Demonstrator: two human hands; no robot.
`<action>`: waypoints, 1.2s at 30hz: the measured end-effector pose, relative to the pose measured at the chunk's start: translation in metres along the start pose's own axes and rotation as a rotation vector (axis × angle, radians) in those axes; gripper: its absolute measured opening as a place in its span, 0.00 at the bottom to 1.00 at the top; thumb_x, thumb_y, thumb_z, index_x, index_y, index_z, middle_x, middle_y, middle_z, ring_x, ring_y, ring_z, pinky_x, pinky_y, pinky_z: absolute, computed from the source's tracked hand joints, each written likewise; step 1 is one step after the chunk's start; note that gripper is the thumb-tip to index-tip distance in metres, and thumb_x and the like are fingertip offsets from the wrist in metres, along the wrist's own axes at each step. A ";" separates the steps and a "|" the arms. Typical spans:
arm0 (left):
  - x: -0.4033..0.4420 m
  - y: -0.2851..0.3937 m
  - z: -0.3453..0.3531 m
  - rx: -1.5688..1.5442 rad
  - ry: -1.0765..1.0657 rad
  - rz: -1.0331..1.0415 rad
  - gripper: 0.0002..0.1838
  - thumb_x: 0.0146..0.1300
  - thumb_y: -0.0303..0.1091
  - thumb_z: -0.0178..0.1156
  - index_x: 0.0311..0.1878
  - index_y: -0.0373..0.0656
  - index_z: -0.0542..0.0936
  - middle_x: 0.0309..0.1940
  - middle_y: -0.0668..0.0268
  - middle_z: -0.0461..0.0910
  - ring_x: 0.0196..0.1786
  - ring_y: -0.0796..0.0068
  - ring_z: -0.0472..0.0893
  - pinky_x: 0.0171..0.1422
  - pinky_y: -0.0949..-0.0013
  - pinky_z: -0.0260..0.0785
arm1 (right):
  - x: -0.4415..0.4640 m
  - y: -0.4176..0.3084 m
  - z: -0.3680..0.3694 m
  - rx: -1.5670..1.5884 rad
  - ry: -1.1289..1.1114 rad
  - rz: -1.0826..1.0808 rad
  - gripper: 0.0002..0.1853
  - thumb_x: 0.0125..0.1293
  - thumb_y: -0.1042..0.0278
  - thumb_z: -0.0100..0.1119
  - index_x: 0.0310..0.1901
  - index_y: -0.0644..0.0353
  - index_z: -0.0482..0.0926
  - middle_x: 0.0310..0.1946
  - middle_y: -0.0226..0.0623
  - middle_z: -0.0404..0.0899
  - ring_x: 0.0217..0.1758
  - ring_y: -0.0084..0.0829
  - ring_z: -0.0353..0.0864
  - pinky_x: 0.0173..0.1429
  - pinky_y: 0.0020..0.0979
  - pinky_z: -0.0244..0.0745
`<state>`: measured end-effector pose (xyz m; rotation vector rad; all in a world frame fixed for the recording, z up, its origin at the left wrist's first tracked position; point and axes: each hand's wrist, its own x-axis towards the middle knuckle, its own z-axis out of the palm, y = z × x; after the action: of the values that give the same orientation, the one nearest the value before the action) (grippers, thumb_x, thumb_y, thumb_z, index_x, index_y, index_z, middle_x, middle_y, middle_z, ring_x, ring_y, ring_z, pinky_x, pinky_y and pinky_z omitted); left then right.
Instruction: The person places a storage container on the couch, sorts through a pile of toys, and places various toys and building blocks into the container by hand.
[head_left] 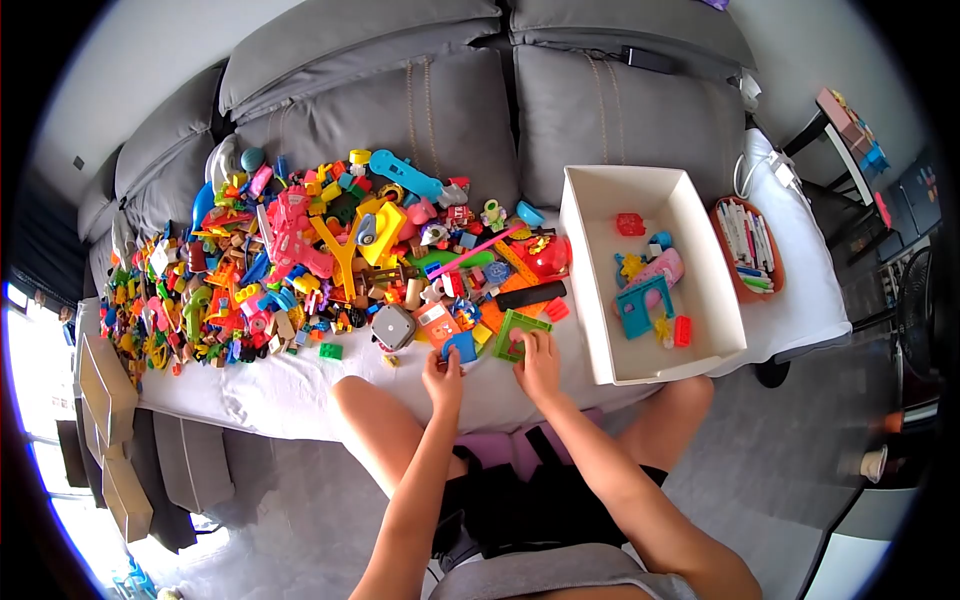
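Observation:
A large pile of mixed toys (pixel 290 250) covers the left and middle of the light sofa cover. My left hand (pixel 442 378) is closed on a blue toy piece (pixel 461 347) at the pile's front edge. My right hand (pixel 538 365) has its fingers on a green square frame (pixel 512 335), just right of the blue piece. A white box (pixel 650 280) stands to the right, holding a teal frame piece (pixel 645 305), a pink toy (pixel 662 268) and red blocks (pixel 630 225).
An orange basket of markers (pixel 748 250) sits against the box's right side. Grey sofa cushions (pixel 630 130) rise behind. My legs (pixel 375 425) are below the sofa's front edge. A small table (pixel 860 150) stands at the far right.

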<state>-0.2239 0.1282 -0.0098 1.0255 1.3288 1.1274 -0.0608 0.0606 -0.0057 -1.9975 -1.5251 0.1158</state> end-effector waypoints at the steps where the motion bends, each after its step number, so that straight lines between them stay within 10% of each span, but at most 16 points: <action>1: -0.002 0.000 -0.004 -0.052 0.021 -0.015 0.09 0.60 0.32 0.60 0.34 0.36 0.74 0.19 0.70 0.73 0.18 0.85 0.70 0.22 0.79 0.65 | -0.001 -0.002 0.003 -0.062 -0.017 0.043 0.33 0.42 0.75 0.61 0.55 0.59 0.66 0.53 0.49 0.67 0.56 0.51 0.65 0.57 0.48 0.64; 4: -0.009 -0.003 -0.012 -0.056 0.017 -0.023 0.09 0.60 0.31 0.60 0.33 0.37 0.72 0.19 0.71 0.72 0.19 0.85 0.70 0.23 0.79 0.65 | -0.005 -0.004 0.009 -0.170 -0.153 0.187 0.44 0.41 0.71 0.64 0.64 0.59 0.57 0.57 0.52 0.64 0.64 0.51 0.58 0.64 0.50 0.57; 10: -0.016 0.005 -0.010 -0.081 0.039 -0.054 0.10 0.61 0.33 0.60 0.32 0.37 0.72 0.18 0.71 0.72 0.19 0.84 0.70 0.24 0.78 0.66 | 0.018 0.018 0.007 -0.004 -0.107 0.086 0.36 0.47 0.75 0.60 0.61 0.59 0.61 0.53 0.50 0.68 0.58 0.47 0.67 0.55 0.43 0.68; 15: -0.017 0.023 0.001 -0.209 0.082 -0.190 0.11 0.62 0.38 0.59 0.32 0.40 0.73 0.21 0.71 0.72 0.21 0.84 0.71 0.27 0.79 0.68 | 0.029 -0.017 -0.014 0.302 0.361 -0.004 0.19 0.59 0.75 0.55 0.53 0.65 0.66 0.42 0.49 0.74 0.37 0.47 0.78 0.37 0.37 0.76; 17: -0.012 0.030 0.012 -0.321 0.085 -0.259 0.11 0.62 0.39 0.58 0.32 0.41 0.73 0.23 0.71 0.73 0.22 0.84 0.71 0.29 0.79 0.69 | 0.024 -0.031 -0.012 0.939 0.289 0.339 0.13 0.63 0.74 0.52 0.48 0.67 0.67 0.41 0.45 0.73 0.38 0.34 0.79 0.37 0.31 0.78; 22: 0.002 0.054 0.070 -0.619 0.044 -0.269 0.07 0.64 0.36 0.55 0.36 0.43 0.76 0.30 0.72 0.75 0.26 0.83 0.72 0.29 0.79 0.68 | 0.036 -0.049 -0.062 1.463 0.297 0.559 0.14 0.67 0.69 0.49 0.52 0.64 0.66 0.46 0.35 0.70 0.47 0.26 0.74 0.48 0.32 0.79; 27: -0.017 0.123 0.162 -0.500 -0.440 -0.288 0.16 0.65 0.38 0.54 0.50 0.37 0.74 0.38 0.69 0.77 0.32 0.80 0.76 0.34 0.76 0.71 | 0.054 -0.037 -0.150 1.599 0.793 0.504 0.16 0.65 0.70 0.51 0.53 0.58 0.66 0.53 0.31 0.69 0.57 0.24 0.68 0.60 0.33 0.68; 30: -0.032 0.135 0.188 -0.373 -0.667 -0.248 0.25 0.66 0.38 0.53 0.61 0.34 0.65 0.48 0.62 0.75 0.41 0.74 0.77 0.40 0.73 0.73 | 0.044 0.002 -0.142 1.569 0.727 0.604 0.17 0.65 0.73 0.51 0.55 0.62 0.65 0.55 0.35 0.66 0.57 0.25 0.67 0.61 0.29 0.63; 36: -0.012 0.039 0.105 0.045 -0.439 0.168 0.11 0.64 0.31 0.53 0.48 0.39 0.75 0.35 0.68 0.78 0.34 0.81 0.77 0.34 0.78 0.71 | 0.039 -0.035 -0.089 1.168 0.312 0.353 0.10 0.64 0.77 0.50 0.46 0.66 0.74 0.43 0.36 0.76 0.47 0.25 0.76 0.54 0.25 0.70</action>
<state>-0.1196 0.1310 0.0323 1.3484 0.9339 0.9264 -0.0405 0.0639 0.0953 -1.1945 -0.5988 0.6389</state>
